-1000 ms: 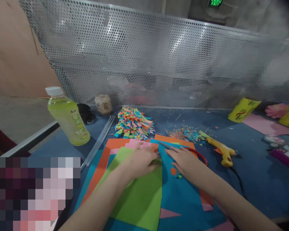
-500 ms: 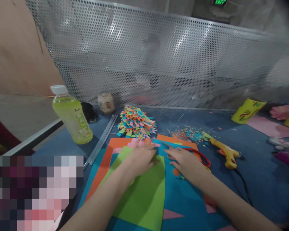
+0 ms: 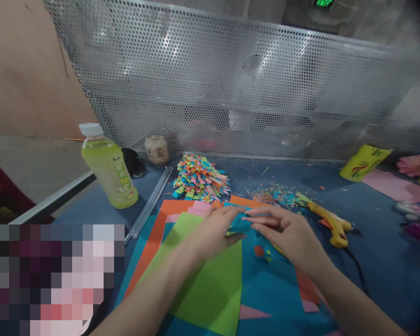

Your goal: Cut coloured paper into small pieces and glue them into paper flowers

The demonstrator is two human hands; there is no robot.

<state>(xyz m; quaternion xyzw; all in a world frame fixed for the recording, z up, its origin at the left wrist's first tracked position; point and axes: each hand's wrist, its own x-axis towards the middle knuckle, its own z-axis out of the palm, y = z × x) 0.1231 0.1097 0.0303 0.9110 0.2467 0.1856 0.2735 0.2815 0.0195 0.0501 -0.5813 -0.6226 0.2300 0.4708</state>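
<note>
Left hand [image 3: 215, 233] and right hand [image 3: 289, 233] hover close together over blue paper [image 3: 266, 287], seemingly for control! Whether the fingers pinch anything, I can't tell.

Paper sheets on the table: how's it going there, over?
Left hand, right hand close together over layered paper. Grip unclear. Yellow glue gun off to the right.

Left hand [image 3: 215, 233], bare; slender fingers [image 3: 231, 213]. Left forearm [image 3: 161, 283], bare, slim, narrowing at the wrist. Right hand [image 3: 290, 233], bare; slender, tapered fingers. Right forearm [image 3: 350, 301], bare, slim, likewise narrowing at the wrist.
</note>
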